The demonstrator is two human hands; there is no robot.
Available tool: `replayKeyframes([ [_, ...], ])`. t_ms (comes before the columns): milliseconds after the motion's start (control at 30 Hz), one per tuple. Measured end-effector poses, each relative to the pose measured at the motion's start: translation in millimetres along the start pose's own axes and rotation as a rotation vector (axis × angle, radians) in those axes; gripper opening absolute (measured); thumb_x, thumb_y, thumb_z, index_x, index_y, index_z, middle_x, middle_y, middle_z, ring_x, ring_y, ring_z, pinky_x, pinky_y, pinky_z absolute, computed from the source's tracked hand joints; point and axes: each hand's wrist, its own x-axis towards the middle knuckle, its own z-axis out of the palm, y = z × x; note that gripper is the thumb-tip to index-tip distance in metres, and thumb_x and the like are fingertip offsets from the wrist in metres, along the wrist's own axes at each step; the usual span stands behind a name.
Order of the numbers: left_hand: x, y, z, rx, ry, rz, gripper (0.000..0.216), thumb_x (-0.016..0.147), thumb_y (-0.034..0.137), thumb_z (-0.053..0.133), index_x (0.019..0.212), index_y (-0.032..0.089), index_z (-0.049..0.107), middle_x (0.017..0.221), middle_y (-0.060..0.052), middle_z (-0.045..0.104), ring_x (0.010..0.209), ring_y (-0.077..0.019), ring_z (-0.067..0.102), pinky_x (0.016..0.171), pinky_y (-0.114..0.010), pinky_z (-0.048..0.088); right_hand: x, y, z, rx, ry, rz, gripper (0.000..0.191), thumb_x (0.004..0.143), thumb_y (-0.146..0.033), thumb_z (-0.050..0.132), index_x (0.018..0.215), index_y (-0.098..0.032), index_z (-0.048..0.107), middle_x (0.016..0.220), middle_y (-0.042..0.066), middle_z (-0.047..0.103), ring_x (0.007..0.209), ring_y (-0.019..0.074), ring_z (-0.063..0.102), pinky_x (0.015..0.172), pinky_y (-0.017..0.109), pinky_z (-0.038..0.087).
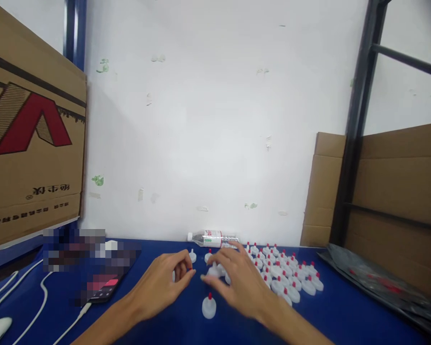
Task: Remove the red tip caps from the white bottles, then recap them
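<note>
Capping, it seems: the left hand [161, 281] pinches a red cap [190, 270], the right hand [242, 282] curves over a white bottle [213, 271], grip unclear; next likely calls for steady alignment.

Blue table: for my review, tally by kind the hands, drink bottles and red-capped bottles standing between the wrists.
Left hand and right hand: 2
Drink bottle: 1
Red-capped bottle between the wrists: 1
Total: 4
</note>
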Motion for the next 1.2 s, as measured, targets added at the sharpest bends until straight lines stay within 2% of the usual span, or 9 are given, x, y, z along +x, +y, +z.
replayKeyframes([
  [67, -3.9, 6.3, 8.5, -0.017, 0.026, 0.024, 0.02, 0.096, 0.037, 0.053, 0.084, 0.023, 0.061, 0.074, 0.004, 0.068, 0.065, -0.0139, 0.06, 0.062, -0.023, 0.04, -16.3, -9.9, 3.6, 0.026, -0.02, -0.079, 0.016, 0.096, -0.032, 0.064, 0.111, -0.026, 0.061, 0.104, 0.001, 0.068, 0.1, 0.0206, 0.063, 0.114, 0.046, 0.028],
  [133, -6.5, 10.7, 14.4, -0.043, 0.041, 0.023, 0.021, 0.098, 0.038, 0.05, 0.087, 0.023, 0.062, 0.081, 0.003, 0.07, 0.062, -0.013, 0.058, 0.059, -0.023, 0.04, -24.0, -16.0, 7.9, 0.034, -0.063, -0.113, 0.014, 0.097, -0.023, 0.06, 0.111, -0.025, 0.06, 0.108, 0.002, 0.066, 0.101, 0.0206, 0.062, 0.105, 0.041, 0.039],
  [233, -6.6, 12.0, 17.4, -0.101, 0.049, 0.011, 0.025, 0.099, 0.042, 0.05, 0.089, 0.024, 0.063, 0.083, 0.003, 0.072, 0.059, -0.0128, 0.055, 0.055, -0.023, 0.039, -24.7, -17.1, 12.4, 0.063, -0.059, -0.071, 0.014, 0.096, -0.021, 0.06, 0.108, -0.024, 0.057, 0.108, 0.003, 0.066, 0.099, 0.0214, 0.06, 0.091, 0.034, 0.046],
  [400, -3.3, 11.1, 17.6, -0.154, 0.025, -0.001, 0.027, 0.096, 0.045, 0.055, 0.086, 0.023, 0.066, 0.082, 0.001, 0.073, 0.061, -0.0137, 0.059, 0.052, -0.022, 0.037, -23.2, -12.3, 14.8, 0.126, 0.014, -0.083, 0.017, 0.091, -0.022, 0.067, 0.103, -0.023, 0.054, 0.101, 0.001, 0.068, 0.092, 0.0202, 0.061, 0.088, 0.033, 0.044],
  [500, -3.6, 12.9, 20.7, -0.216, 0.008, -0.024, 0.028, 0.097, 0.045, 0.053, 0.086, 0.023, 0.067, 0.083, 0.0, 0.074, 0.07, -0.0157, 0.064, 0.055, -0.022, 0.038, -23.4, -12.2, 14.2, 0.132, 0.031, -0.091, 0.017, 0.09, -0.02, 0.067, 0.102, -0.024, 0.055, 0.1, 0.0, 0.069, 0.091, 0.0189, 0.062, 0.089, 0.032, 0.043],
  [733, -4.3, 7.5, 24.1, -0.381, 0.06, -0.119, 0.034, 0.092, 0.054, 0.059, 0.089, 0.021, 0.064, 0.081, -0.001, 0.073, 0.072, -0.018, 0.066, 0.059, -0.023, 0.042, -23.8, -9.5, 18.1, 0.13, 0.08, -0.112, 0.014, 0.09, -0.021, 0.069, 0.095, -0.024, 0.056, 0.094, -0.004, 0.073, 0.082, 0.0151, 0.066, 0.088, 0.031, 0.039],
  [867, -1.0, 6.2, 23.8, -0.385, 0.007, -0.103, 0.037, 0.09, 0.056, 0.061, 0.088, 0.02, 0.064, 0.081, -0.003, 0.073, 0.073, -0.0188, 0.066, 0.055, -0.023, 0.039, -24.8, -7.2, 20.8, 0.1, 0.094, -0.139, 0.011, 0.092, -0.023, 0.067, 0.094, -0.024, 0.056, 0.092, -0.003, 0.075, 0.081, 0.0154, 0.068, 0.088, 0.031, 0.039],
  [1133, -1.2, -3.1, 26.0, -0.522, -0.111, -0.104, 0.04, 0.089, 0.058, 0.064, 0.09, 0.018, 0.064, 0.083, 0.0, 0.067, 0.05, -0.0069, 0.045, 0.041, -0.017, 0.034, -25.6, -5.8, 19.2, 0.058, 0.073, -0.142, 0.011, 0.093, -0.022, 0.066, 0.095, -0.024, 0.056, 0.094, -0.003, 0.075, 0.088, 0.0158, 0.068, 0.087, 0.031, 0.039],
  [1200, -0.2, -8.4, 27.1, -0.571, -0.124, -0.105, 0.04, 0.087, 0.058, 0.066, 0.089, 0.018, 0.065, 0.083, -0.001, 0.065, 0.054, -0.0084, 0.049, 0.04, -0.017, 0.036, -25.4, -5.7, 19.2, 0.047, 0.068, -0.176, 0.011, 0.094, -0.024, 0.066, 0.095, -0.023, 0.055, 0.093, -0.004, 0.075, 0.086, 0.0148, 0.069, 0.087, 0.031, 0.039],
])
